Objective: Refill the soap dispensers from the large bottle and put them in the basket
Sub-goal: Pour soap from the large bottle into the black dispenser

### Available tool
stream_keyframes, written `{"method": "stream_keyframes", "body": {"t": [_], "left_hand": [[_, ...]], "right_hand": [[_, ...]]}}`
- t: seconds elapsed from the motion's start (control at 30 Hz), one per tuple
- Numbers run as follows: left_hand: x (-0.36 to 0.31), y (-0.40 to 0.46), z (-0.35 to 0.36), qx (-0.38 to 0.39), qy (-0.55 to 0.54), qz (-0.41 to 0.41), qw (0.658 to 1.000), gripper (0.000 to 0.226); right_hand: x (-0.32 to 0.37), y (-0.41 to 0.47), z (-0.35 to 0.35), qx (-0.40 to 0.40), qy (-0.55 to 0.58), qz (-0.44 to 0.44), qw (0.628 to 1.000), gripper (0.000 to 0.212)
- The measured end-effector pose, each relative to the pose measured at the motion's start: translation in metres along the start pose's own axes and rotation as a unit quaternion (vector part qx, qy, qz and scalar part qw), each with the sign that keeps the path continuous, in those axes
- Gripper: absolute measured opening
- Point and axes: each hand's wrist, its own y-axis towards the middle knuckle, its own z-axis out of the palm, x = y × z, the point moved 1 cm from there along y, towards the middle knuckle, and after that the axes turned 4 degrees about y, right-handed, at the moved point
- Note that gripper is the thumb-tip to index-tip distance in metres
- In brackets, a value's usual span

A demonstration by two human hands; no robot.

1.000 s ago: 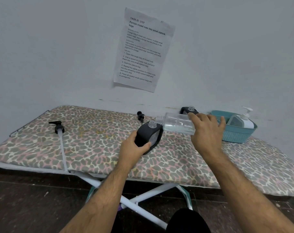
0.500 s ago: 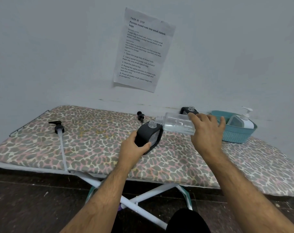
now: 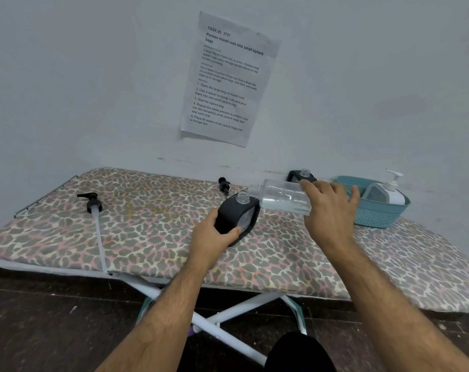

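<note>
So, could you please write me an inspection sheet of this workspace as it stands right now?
Surface: ironing board with leopard-print cover, on white crossed legs.
Job's things: clear large bottle tipped on its side, mouth just above the open neck of the black dispenser; second black dispenser, uncapped, behind; white pump dispenser in the teal basket.
Clutter: long-tubed pump head lying at the left; smaller pump head near the back.
Grippers: left hand grips the black dispenser; right hand holds the large bottle.
Cables: nothing seen.
Surroundings: pale wall with a printed task sheet; dark floor.
</note>
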Motion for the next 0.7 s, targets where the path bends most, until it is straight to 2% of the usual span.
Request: {"method": "stream_keyframes", "body": {"t": [0.7], "left_hand": [[0.0013, 0.0004, 0.0, 0.003, -0.016, 0.006, 1.0, 0.046]], "right_hand": [[0.0001, 0.001, 0.0003, 0.0, -0.001, -0.001, 1.0, 0.069]]}}
